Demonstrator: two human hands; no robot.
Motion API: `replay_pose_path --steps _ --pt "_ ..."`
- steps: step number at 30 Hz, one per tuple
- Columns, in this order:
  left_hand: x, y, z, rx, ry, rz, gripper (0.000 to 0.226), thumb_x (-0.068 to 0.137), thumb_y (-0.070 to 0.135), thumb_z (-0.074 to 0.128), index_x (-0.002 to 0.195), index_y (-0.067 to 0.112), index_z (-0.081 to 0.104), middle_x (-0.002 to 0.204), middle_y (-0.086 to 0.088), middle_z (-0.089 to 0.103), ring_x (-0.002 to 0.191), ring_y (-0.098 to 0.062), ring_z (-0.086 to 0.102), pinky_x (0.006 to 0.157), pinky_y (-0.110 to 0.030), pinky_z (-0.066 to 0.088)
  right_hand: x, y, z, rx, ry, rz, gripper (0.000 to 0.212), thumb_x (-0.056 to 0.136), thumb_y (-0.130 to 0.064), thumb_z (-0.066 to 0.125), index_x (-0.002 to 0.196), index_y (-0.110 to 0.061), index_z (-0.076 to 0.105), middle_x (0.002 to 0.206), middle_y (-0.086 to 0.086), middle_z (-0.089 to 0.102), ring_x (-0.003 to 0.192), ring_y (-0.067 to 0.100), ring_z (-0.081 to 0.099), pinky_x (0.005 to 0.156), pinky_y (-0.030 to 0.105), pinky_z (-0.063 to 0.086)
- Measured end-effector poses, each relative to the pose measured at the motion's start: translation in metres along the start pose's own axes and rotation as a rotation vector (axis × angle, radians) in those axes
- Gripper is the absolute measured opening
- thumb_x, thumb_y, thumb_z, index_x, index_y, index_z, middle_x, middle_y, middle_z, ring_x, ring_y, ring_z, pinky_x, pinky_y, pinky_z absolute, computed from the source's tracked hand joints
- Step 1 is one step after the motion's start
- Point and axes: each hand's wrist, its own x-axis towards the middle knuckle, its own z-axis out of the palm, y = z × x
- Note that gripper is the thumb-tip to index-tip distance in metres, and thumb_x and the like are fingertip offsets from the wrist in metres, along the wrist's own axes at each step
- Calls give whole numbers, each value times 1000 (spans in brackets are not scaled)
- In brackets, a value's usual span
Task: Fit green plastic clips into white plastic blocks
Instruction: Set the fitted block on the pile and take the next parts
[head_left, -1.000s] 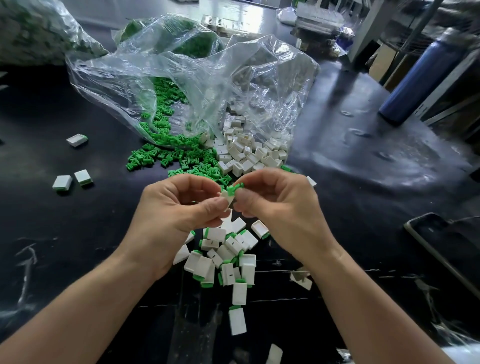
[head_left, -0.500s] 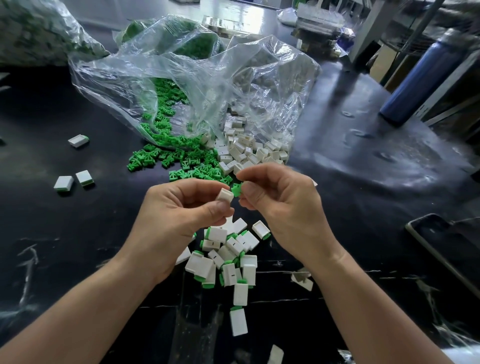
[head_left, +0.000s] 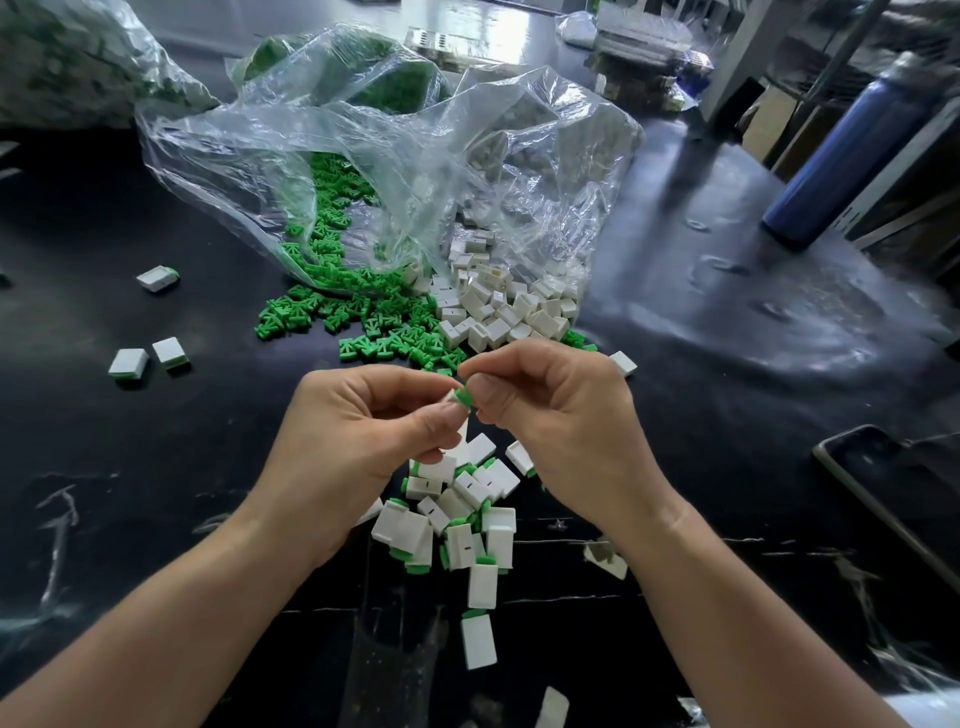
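Left hand (head_left: 363, 441) pinches a white plastic block (head_left: 450, 396) between thumb and fingers, block mostly hidden, only a sliver shows. Right hand (head_left: 561, 415) pinches a green plastic clip (head_left: 464, 397) at the fingertips, clip touching the block's end. Both hands closed on their parts, held above the middle of the black worktop (head_left: 727, 364). Judged step: pushing the clip into the block; how deep it sits cannot be told, fingers cover the joint.

Below the hands, toward the near edge: pile of finished blocks (head_left: 457, 519), white with green showing at one end. Beyond the hands: loose green clips (head_left: 363, 322) and loose white blocks (head_left: 498, 312) spilling side by side from a clear plastic bag (head_left: 389, 171). Three stray finished pieces near the left edge (head_left: 150, 358). Blue bottle (head_left: 841, 150) at the far right, dark tray (head_left: 893, 493) at the right edge, well apart from the work.

Risks, judged:
- Clip goes in tilted or flipped, jams or snaps a leg; the small part and covered joint make alignment hard to check.
- Clip slips from the fingertip pinch and drops into the finished pile or the loose clips, hard to tell apart.
- Half-seated clip gets dropped in with the done ones.
- The two loose heaps touch at their border, so the supplies may mix.
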Motion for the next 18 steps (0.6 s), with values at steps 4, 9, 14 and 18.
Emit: replay_pose_path --steps 4,9,14,18 --pt "0 -1 0 0 -2 14 18 57 14 69 74 9 71 59 -7 69 52 -12 63 50 -18 51 -1 0 2 2 13 18 12 80 -7 68 85 -18 71 70 -10 66 66 10 64 67 31 56" --pt "2 -4 1 -96 12 -18 16 56 13 69 71 8 71 62 -10 70 54 -16 66 51 -20 53 -1 0 2 -41 -1 -34 21 81 -2 65 100 -9 71 83 -12 63 77 1 62 73 13 50" --pt "0 -3 2 -97 6 -26 10 54 16 70 62 11 73 61 -12 69 54 -18 66 50 -22 54 -2 -1 3 -98 -3 -64 22 81 -1 65 100 -9 71 81 -9 60 76 3 60 70 11 47" --pt "-1 -2 3 -92 10 -25 11 54 15 69 64 13 74 61 -12 69 53 -20 67 48 -23 54 -4 -1 5 -230 -19 -173 24 84 -2 58 103 -8 70 83 -2 56 74 8 56 66 8 42"
